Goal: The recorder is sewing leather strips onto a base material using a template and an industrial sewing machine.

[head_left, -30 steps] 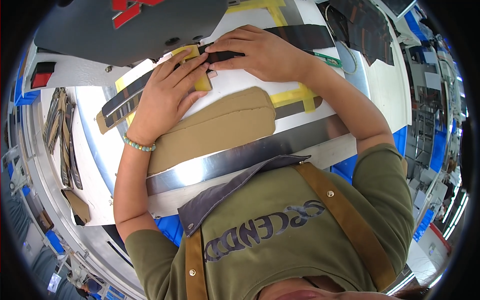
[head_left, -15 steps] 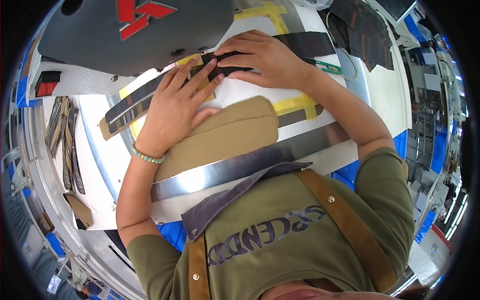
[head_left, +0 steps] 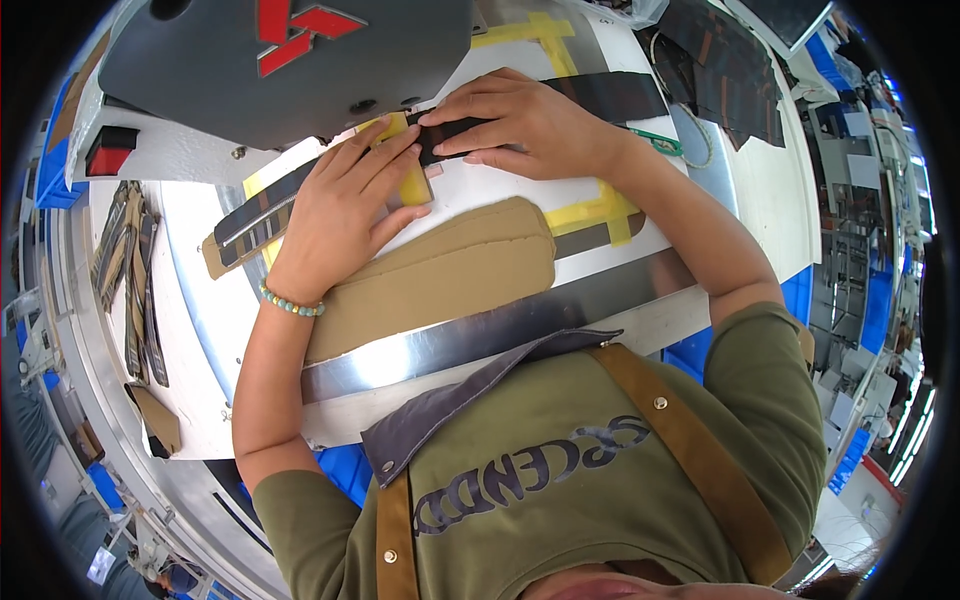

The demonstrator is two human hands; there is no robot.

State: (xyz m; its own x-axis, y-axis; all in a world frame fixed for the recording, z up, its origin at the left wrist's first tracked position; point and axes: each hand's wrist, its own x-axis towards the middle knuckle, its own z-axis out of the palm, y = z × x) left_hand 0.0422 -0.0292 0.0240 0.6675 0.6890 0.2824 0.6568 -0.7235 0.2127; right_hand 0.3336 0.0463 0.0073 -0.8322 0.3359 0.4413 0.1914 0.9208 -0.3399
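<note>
My left hand (head_left: 335, 215), with a beaded bracelet at the wrist, lies palm down with fingers stretched over a tan-backed strip with a zipper (head_left: 262, 228). Its fingertips rest beside a yellow-taped patch (head_left: 415, 187) under the sewing machine head. Just to the right, my right hand (head_left: 535, 125) rests spread on a long dark fabric strip (head_left: 615, 97), its fingertips pressing near the strip's left end. The fingertips of both hands nearly meet. Whether the two strips are joined beneath my fingers is hidden. A folded tan fabric panel (head_left: 440, 275) lies nearer to me, below my left hand.
The dark sewing machine head (head_left: 230, 75) overhangs the work at the far side. Yellow tape (head_left: 590, 217) marks the white table. A slim green tool (head_left: 657, 143) lies by my right forearm. Dark fabric pieces (head_left: 740, 85) lie far right; striped strips (head_left: 130, 280) lie left.
My left hand has slid slightly left, showing more of the yellow-taped patch by its fingertips. My right fingertips have shifted slightly left and nearer. The view has tilted a little.
</note>
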